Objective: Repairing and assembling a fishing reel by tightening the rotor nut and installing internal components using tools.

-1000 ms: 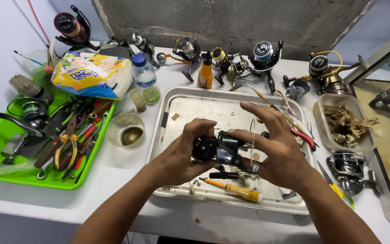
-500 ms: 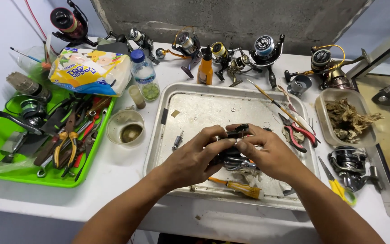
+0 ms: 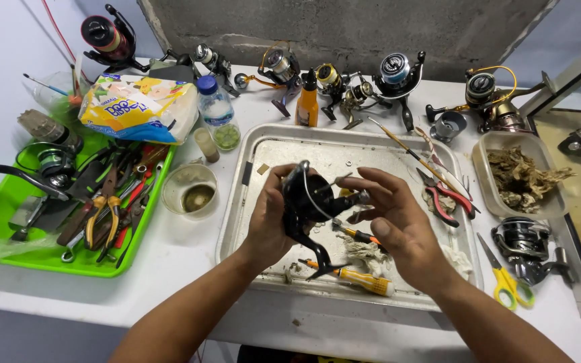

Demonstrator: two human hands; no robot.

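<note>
A black spinning fishing reel (image 3: 307, 202) with a wire bail arm is held above a metal tray (image 3: 274, 144). My left hand (image 3: 270, 218) grips the reel's body from the left. My right hand (image 3: 391, 218) is at its right side, fingertips on a small part near the spool. A yellow-handled screwdriver (image 3: 361, 281), an orange-handled screwdriver (image 3: 361, 235) and a wad of white cloth (image 3: 364, 254) lie in the tray below the hands.
A green tray (image 3: 8, 202) of pliers and tools sits at the left. A small bowl (image 3: 189, 191), a water bottle (image 3: 218, 114) and a snack bag (image 3: 136, 107) stand nearby. Several reels line the back edge. Red pliers (image 3: 442, 195), yellow scissors (image 3: 506, 279) and a tub (image 3: 522, 178) lie right.
The reel has been lifted and turned upright, its foot now pointing down. Both hands rose with it and the right hand's fingers opened onto its side.
</note>
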